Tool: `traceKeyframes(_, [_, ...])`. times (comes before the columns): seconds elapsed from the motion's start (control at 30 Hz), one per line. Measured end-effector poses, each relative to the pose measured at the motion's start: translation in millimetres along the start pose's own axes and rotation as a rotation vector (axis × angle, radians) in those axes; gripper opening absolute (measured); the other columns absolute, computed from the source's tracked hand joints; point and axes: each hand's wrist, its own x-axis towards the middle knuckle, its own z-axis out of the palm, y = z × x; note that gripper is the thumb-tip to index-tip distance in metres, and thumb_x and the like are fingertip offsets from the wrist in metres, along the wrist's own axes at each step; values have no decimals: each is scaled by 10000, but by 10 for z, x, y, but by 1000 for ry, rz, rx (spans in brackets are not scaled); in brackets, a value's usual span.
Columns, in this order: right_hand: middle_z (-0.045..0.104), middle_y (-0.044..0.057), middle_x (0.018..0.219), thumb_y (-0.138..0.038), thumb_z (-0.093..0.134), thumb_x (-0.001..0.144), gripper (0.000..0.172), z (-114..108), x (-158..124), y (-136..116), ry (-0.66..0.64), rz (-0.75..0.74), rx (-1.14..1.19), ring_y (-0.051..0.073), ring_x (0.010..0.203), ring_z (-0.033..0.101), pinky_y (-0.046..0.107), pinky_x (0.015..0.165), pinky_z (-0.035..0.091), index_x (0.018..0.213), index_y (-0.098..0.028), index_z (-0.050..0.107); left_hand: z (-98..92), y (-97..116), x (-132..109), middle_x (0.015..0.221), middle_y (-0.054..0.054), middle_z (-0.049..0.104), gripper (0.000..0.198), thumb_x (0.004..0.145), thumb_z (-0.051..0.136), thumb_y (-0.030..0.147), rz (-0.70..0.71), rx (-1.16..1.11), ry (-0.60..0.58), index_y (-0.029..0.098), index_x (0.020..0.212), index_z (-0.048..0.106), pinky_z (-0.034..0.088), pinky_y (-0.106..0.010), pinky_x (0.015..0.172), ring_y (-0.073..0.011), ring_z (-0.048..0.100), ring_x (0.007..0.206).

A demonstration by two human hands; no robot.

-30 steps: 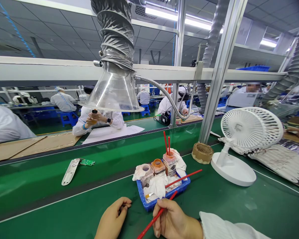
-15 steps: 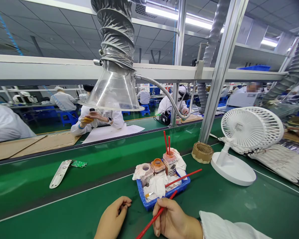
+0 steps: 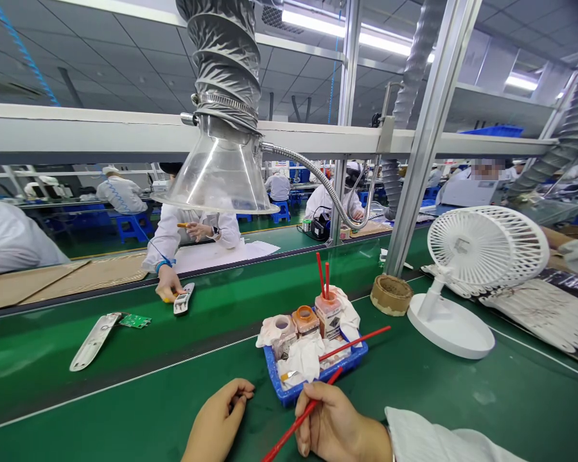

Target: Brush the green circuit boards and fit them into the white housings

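Head view
1. Our right hand (image 3: pixel 330 423) pinches a slim red handle (image 3: pixel 304 407) between thumb and fingers, its upper end reaching over the edge of a blue plastic tray (image 3: pixel 282 393) on the green desk (image 3: pixel 414 401)
2. Our left hand (image 3: pixel 216 420) sits just beside the tray with its fingers curled inward, and we cannot tell whether they hold anything small
3. We judge the handle light, stiff and thin, and smooth enough to roll; we would grip it along the shaft, where our fingers sit, well back from the tip
4. An orange-capped jar (image 3: pixel 306 322), a labelled bottle (image 3: pixel 328 317) and white wipes (image 3: pixel 303 359) crowd the tray, and the wipes hide what lies beneath them
5. The frame cuts off the handle's lower end, and we cannot make out what its upper tip is
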Motion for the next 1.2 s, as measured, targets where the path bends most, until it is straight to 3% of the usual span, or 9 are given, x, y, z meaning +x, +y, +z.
traceKeyframes(1.2, [579, 44, 448, -441, 535, 710, 339, -37, 10, 26, -10, -25, 0, 141, 393, 545, 231, 437, 396, 619, -117, 580, 12, -31, 6, 977, -37, 667, 262, 835, 356, 300, 3, 10, -6, 217, 924, 588, 432, -276, 781, -189, 606, 902])
